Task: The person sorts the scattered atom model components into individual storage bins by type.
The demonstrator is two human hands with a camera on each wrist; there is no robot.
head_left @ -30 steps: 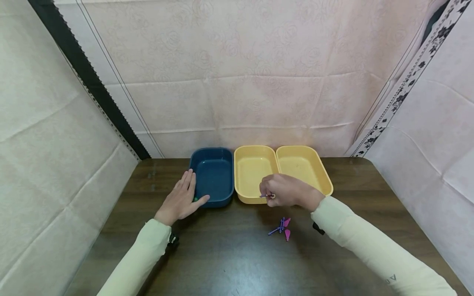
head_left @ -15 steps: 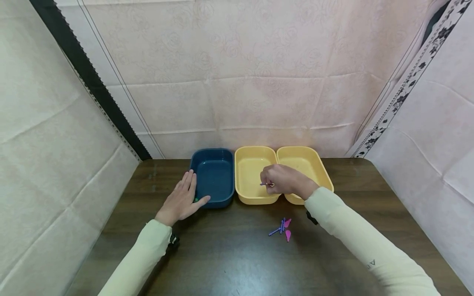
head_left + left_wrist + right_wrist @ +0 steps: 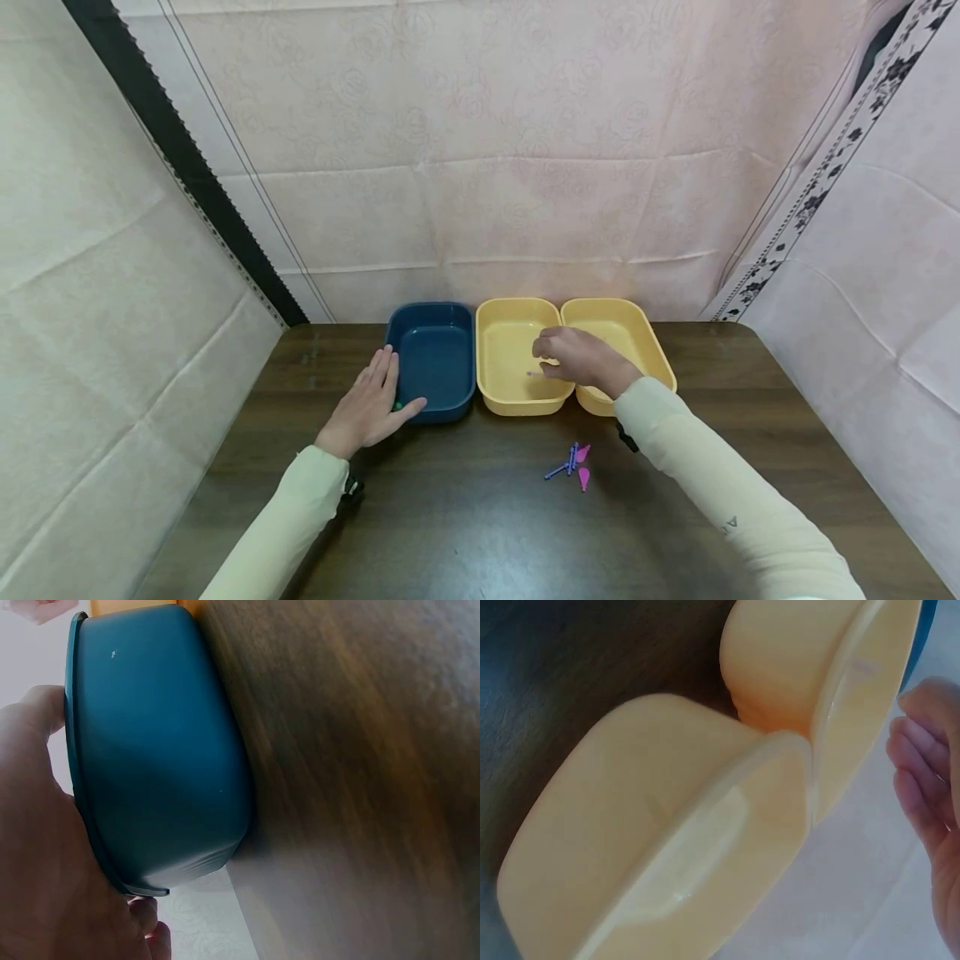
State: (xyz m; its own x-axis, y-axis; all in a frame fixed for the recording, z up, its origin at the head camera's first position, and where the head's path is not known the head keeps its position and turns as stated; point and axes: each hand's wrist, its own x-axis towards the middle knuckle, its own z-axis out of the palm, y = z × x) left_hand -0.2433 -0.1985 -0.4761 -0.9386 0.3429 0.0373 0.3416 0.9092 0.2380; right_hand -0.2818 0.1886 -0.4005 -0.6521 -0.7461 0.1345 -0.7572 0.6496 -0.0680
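My left hand (image 3: pixel 365 406) lies with straight fingers over the left rim of the blue tray (image 3: pixel 435 412), thumb along its front corner. A small green spot (image 3: pixel 398 406) shows beside the thumb. My right hand (image 3: pixel 581 358) hovers over the middle yellow tray (image 3: pixel 525 408), fingers loosely bent and apart, holding nothing. Under its fingertips is a faint, blurred purple stick-like piece (image 3: pixel 534 373); a purple blur (image 3: pixel 864 669) also shows inside that tray in the right wrist view. On the table lie purple stick-like pieces (image 3: pixel 561 469) and pink teardrop-shaped pieces (image 3: pixel 584 478).
A second yellow tray (image 3: pixel 652 350) stands right of the middle one, partly behind my right hand and sleeve. All the trays stand side by side at the back of the brown table (image 3: pixel 465 517). Pale cloth (image 3: pixel 480 208) hangs behind and at both sides.
My right hand has moved slightly farther over the middle yellow tray, and its fingers have parted and let go of the purple stick-like piece. The left hand has stayed in place.
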